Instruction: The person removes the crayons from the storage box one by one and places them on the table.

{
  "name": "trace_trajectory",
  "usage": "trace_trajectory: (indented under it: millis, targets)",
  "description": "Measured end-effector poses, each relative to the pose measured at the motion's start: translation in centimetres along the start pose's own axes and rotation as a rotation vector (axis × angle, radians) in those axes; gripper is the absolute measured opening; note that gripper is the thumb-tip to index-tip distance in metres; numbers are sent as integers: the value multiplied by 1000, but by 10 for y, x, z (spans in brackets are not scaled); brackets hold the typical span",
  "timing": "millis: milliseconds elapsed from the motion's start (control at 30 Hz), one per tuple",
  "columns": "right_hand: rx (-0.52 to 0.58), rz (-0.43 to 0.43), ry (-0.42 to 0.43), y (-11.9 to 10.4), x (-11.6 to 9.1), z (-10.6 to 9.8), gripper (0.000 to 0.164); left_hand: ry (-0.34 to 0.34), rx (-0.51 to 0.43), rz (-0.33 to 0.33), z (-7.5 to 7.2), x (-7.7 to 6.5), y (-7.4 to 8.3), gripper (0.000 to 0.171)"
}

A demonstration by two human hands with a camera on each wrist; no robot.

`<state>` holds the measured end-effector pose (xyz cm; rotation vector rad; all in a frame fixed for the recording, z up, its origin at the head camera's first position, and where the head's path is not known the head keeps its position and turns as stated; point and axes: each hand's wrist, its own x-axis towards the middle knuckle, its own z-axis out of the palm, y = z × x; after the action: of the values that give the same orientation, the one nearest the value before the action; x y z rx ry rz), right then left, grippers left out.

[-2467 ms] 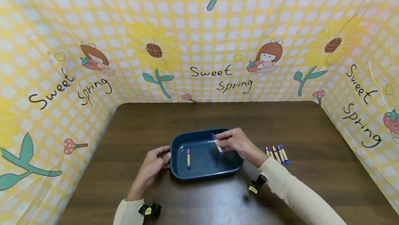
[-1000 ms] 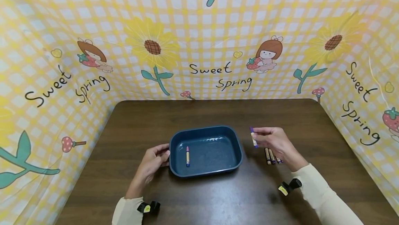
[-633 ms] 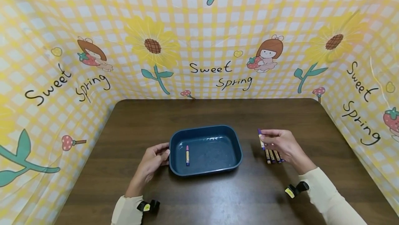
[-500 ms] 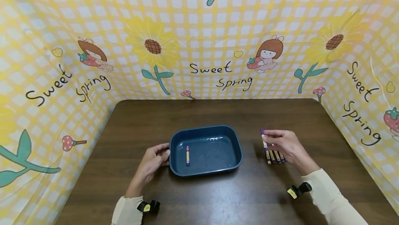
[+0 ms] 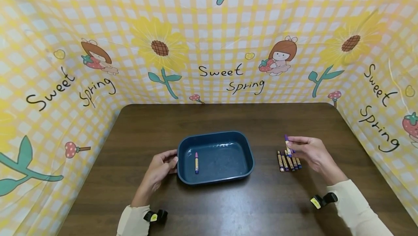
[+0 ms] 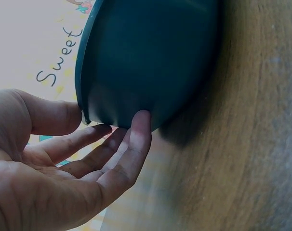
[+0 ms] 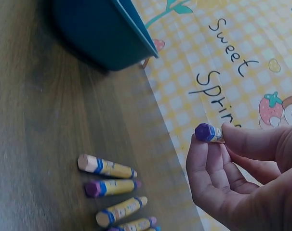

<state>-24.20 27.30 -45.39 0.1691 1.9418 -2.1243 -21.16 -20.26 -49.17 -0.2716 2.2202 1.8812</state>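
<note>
A dark blue rectangular tray point(image 5: 225, 179) sits mid-table with one pink crayon point(image 5: 196, 163) inside, near its left end. My left hand point(image 5: 160, 167) holds the tray's left end; in the left wrist view the thumb is at the rim and the fingertips point(image 6: 142, 122) lie against the outer wall. Between thumb and fingers of my right hand point(image 5: 311, 152) is a purple crayon point(image 5: 287, 143), tip up, its purple base point(image 7: 204, 132) facing the right wrist camera. It overlaps a row of several crayons point(image 5: 284, 161) lying side by side right of the tray.
The brown wooden table point(image 5: 209, 210) has a yellow checked cloth point(image 5: 209, 29) standing round its back and sides. A small black camera is strapped at each wrist. The right wrist view shows the tray's corner point(image 7: 122, 43) beyond the loose crayons.
My right hand has carried the purple crayon from over the tray rightward to the crayon row, uncovering more of the row in the last half second. The left hand stays at the tray's end.
</note>
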Motion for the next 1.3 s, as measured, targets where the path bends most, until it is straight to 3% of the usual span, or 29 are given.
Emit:
trace_trajectory:
  millis: [567,867,1300]
  targets:
    - [-14,9,15,0,-5,-34,20,-4,26,2,-3,3,0,36]
    - [-31,24,39,3,-7,-47,17,-20,-4,9,-4,2,0,36]
    - [-72,79,68,21,-9,-65,16,-22,13,-11,-4,0,-2,36]
